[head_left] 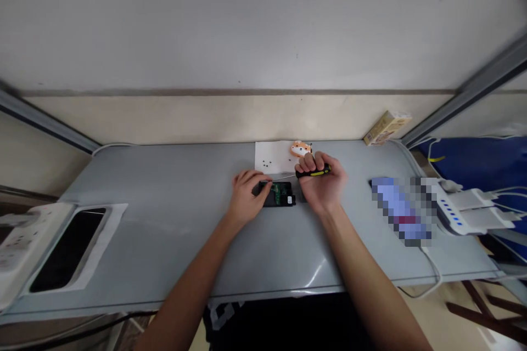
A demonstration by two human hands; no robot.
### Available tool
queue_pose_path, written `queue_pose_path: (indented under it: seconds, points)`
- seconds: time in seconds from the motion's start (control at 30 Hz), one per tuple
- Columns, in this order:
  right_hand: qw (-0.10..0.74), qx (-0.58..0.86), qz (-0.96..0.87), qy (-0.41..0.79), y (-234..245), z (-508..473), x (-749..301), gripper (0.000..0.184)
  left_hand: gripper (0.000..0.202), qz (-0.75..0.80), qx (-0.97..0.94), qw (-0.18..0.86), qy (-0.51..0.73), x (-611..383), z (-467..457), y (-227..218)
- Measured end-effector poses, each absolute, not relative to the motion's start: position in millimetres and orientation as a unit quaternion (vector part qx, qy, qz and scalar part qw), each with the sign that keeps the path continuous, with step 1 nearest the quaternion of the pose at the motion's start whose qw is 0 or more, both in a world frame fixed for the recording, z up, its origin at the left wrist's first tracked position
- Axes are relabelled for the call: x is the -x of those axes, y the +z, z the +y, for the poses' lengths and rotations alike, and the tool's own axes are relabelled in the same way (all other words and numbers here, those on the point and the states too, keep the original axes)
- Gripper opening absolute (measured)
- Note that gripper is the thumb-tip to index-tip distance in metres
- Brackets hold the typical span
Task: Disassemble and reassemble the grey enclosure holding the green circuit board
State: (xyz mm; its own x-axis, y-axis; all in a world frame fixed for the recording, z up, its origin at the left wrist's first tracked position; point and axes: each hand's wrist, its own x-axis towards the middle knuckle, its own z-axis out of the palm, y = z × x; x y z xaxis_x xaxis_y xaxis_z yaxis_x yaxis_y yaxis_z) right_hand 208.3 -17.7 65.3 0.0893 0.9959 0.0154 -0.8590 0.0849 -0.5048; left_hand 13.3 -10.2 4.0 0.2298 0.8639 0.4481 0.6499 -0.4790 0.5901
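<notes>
A small black electronic device (270,201) lies on the desk with its green circuit board (278,191) exposed. My left hand (247,196) grips the left end of its case, thumb and fingers closed near the screwdriver tip. A black and yellow screwdriver (315,173) is wrapped in the fingers of my right hand (327,185). Its thin shaft points left across the top edge of the device, and the tip is close to my left fingertips. Whether the tip sits in a screw cannot be made out. Behind the device, several tiny dark screws (267,164) lie on a sheet of white paper (274,149).
An orange and white animal-faced item (301,148) sits on the paper. At the right are a small box (387,128), a blurred-out phone (397,211) and a white charging hub (457,209) with cables. A dark phone (69,249) and power strip (28,241) occupy the left.
</notes>
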Motion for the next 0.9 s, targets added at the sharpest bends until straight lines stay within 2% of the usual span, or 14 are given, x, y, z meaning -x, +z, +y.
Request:
queue_pose_path:
  seconds: [0.57,0.9]
  points:
    - [0.709,0.215,-0.205,0.64,70.7,-21.2,-207.4,0.037,0.012,0.498,-0.781,0.109,0.36,-9.2,-9.0,1.6]
    - [0.712,0.183,-0.192,0.65,67.7,-20.8,-205.0,0.037,0.012,0.473,-0.804,0.06,0.355,-4.8,-11.5,5.7]
